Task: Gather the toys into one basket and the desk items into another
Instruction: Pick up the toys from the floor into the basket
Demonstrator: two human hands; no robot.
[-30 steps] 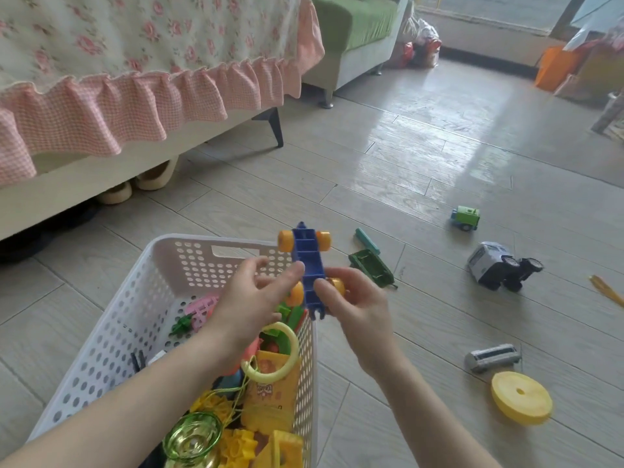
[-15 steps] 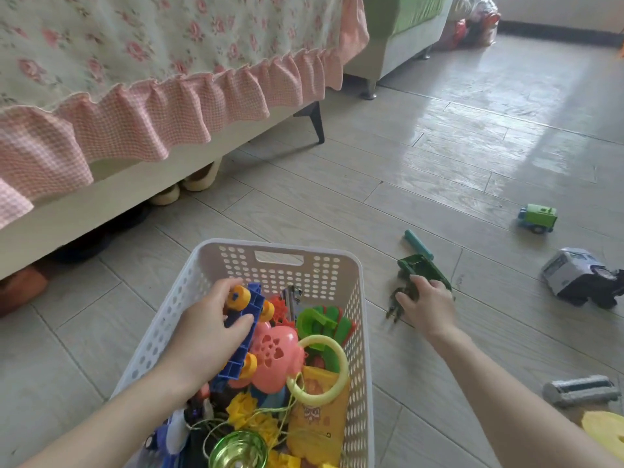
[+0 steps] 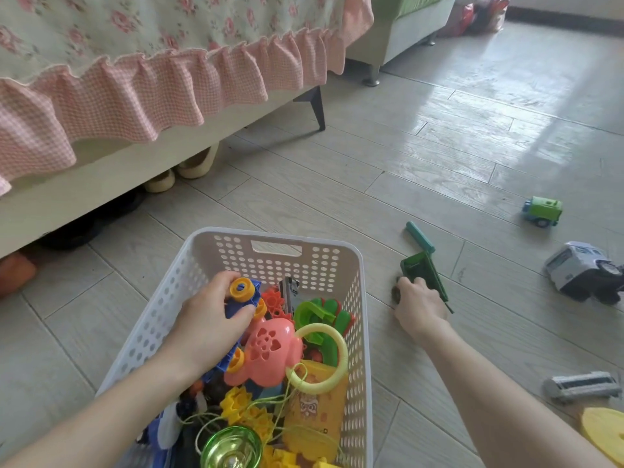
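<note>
As the head camera looked down: one wide view took in the floor, the basket and both hands.
Basket: a white perforated plastic basket (image 3: 358, 265) with a slot handle stood on the pale plank floor (image 3: 388, 157), heaped with toys.
Left hand: the left hand (image 3: 209, 320), inside the basket, curled its fingers round a blue studded plastic toy chassis with orange wheels (image 3: 243, 297), low over the heap.
Right hand: the right hand (image 3: 418, 304) lay on the floor just right of the basket, fingers bent over the near end of a flat dark-green ribbed plastic toy piece (image 3: 422, 268).
In the heap: a glossy pink cut-out toy (image 3: 266, 349) and a smooth yellow-green ring (image 3: 322, 359) touched each other.
Loose on the floor: a teal stick (image 3: 418, 236), a small green truck (image 3: 543, 211) and a white truck (image 3: 580, 270).
Hard to tell: how firmly the right hand gripped; a yellow disc (image 3: 604, 434) was cut off by the frame edge.
</note>
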